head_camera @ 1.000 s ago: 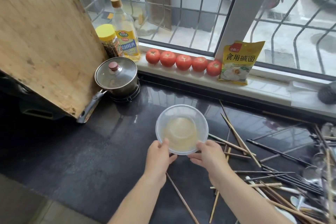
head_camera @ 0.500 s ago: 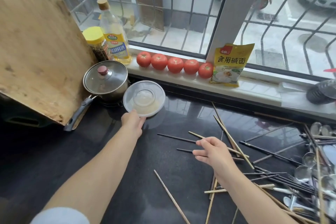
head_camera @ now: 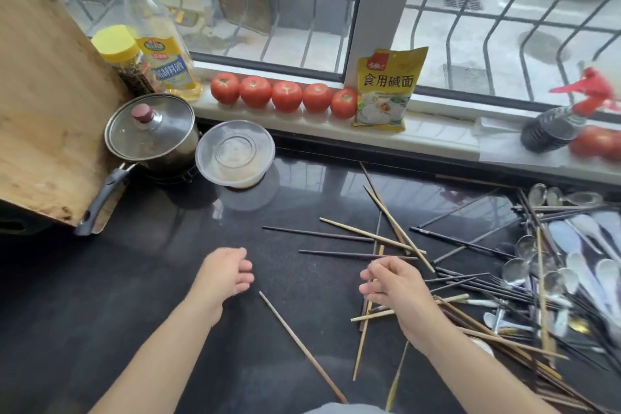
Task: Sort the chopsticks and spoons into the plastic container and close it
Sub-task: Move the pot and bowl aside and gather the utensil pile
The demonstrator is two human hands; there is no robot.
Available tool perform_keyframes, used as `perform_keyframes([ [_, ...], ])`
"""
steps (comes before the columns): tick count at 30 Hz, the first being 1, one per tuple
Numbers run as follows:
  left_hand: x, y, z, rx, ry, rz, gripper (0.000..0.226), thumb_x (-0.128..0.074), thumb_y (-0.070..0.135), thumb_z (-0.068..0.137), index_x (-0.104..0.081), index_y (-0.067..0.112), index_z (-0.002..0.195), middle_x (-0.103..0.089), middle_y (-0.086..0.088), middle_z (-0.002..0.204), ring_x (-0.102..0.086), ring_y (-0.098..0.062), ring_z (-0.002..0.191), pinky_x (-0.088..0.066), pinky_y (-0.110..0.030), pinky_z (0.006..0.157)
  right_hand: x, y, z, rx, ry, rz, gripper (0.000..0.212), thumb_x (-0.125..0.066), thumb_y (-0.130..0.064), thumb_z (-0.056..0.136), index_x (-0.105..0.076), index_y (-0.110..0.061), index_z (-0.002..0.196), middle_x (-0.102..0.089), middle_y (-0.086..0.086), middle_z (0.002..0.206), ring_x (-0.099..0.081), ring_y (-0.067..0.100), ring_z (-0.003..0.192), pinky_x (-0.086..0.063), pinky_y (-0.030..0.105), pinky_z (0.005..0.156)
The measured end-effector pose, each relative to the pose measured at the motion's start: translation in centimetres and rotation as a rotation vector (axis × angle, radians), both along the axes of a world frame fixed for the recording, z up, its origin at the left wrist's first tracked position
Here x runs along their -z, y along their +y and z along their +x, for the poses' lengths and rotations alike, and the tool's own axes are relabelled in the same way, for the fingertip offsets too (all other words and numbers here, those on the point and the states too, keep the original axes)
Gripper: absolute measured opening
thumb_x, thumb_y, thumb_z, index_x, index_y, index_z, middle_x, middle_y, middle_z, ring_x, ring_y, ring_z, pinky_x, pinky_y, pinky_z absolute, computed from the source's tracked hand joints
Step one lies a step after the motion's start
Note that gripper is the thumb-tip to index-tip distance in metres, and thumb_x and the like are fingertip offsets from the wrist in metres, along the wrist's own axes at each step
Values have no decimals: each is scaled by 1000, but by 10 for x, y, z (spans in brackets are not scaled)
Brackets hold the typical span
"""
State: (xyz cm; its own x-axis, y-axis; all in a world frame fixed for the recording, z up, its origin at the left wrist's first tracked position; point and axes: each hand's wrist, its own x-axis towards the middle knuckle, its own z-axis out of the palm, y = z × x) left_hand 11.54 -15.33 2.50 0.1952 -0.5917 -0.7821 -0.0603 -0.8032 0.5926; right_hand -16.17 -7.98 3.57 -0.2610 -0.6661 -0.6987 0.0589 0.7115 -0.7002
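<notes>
Nearest, we see our left hand (head_camera: 224, 276) hovering over the dark countertop (head_camera: 141, 279), fingers loosely curled and holding nothing. Our right hand (head_camera: 391, 289) hangs opposite it, fingers loosely bent above the edge of the scattered chopsticks (head_camera: 373, 237); we cannot tell whether they touch any. One brown chopstick (head_camera: 302, 346) lies alone, slanting between our forearms. To our right the chopsticks thicken into a tangled heap mixed with metal and white spoons (head_camera: 578, 265). Farther back, well apart from both hands, the plastic container (head_camera: 235, 153) sits with its clear lid on, just beside a lidded saucepan (head_camera: 151, 131). Behind them, a row of tomatoes (head_camera: 285, 96) and a yellow packet (head_camera: 386, 87) line the windowsill.
</notes>
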Motion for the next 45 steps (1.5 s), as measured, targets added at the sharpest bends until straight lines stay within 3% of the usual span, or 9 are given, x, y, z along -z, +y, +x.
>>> perform_keyframes([
  [5,26,106,-31,211,-26,177,13,-58,17,98,-50,14,88,-50,-4,95,-53,-23,72,-48,-33,59,16,71,-22,30,23,101,16,-56,-12,101,-67,-1,96,-73,11,82,-68,19,67,-58,35,73],
  [13,45,96,-176,757,-328,-78,62,-46,27,104,-23,14,160,-25,-6,145,-40,-32,129,-41,-34,100,40,158,-20,-73,185,181,16,-55,-15,99,-66,-10,89,-72,3,76,-68,16,64,-58,32,64],
  [20,26,72,-224,951,-40,-249,40,-54,14,96,-54,16,136,-54,-6,127,-63,-24,103,-52,-31,87,38,188,-42,-357,533,100,18,-52,-27,98,-55,-36,113,-48,-13,121,-60,8,95,-49,30,88],
  [24,39,-7,-170,1163,-742,-660,58,-56,26,97,-41,11,150,-45,-14,150,-43,-33,138,-37,-43,113,46,202,-50,-630,768,-82,46,-51,-28,99,-43,-34,144,-17,-7,157,-37,16,135,-43,32,106],
  [28,67,-35,-126,1334,-1061,-284,77,-52,64,93,-33,15,149,-38,-21,148,-36,-41,138,-39,-51,111,58,206,-54,-877,850,-30,60,-45,-33,101,-24,-27,157,-7,5,165,-22,32,143,-39,45,110],
  [33,68,50,-170,1411,-975,-473,35,-49,29,101,-37,16,131,-48,-14,131,-52,-38,120,-48,-46,93,67,198,-69,-861,890,-87,60,-45,-28,101,-25,-12,156,-18,8,154,-33,31,130,-39,39,108],
  [38,58,101,-257,1353,-728,-417,29,-54,23,100,-45,12,126,-51,-11,129,-61,-38,117,-49,-43,93,71,191,-84,-742,843,-111,56,-49,-29,100,-35,-14,152,-21,5,153,-35,29,130,-39,38,110],
  [43,47,97,-294,1117,-84,-269,33,-52,17,92,-70,25,119,-71,-1,120,-65,-22,106,-53,-43,100,67,198,-125,-562,759,-102,54,-50,-34,100,-39,-27,152,-17,-4,159,-26,21,145,-29,38,120],
  [45,47,72,-284,1008,-169,-382,36,-54,15,95,-66,21,128,-68,1,127,-63,-24,115,-50,-40,104,61,213,-147,-465,802,-160,48,-52,-27,99,-46,-33,146,-22,-10,154,-34,13,140,-35,34,115],
])
